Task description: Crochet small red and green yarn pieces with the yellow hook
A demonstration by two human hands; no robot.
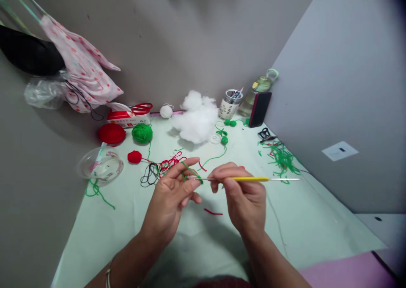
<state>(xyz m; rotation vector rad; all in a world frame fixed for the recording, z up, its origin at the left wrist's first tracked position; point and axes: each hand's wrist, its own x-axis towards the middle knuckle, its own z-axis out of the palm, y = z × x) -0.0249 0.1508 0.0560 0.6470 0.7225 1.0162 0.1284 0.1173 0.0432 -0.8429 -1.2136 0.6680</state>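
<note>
Yellow hook handle [250,179], green yarn [191,171], red-dotted cloth [84,64]

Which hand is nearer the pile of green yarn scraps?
Right. The right hand is left of the green yarn scraps and closer to the wearer; the left hand is farther left, on the far side of the right hand from them.

Hook [250,179] before stuffing [196,123], phone [260,109] at right
</note>
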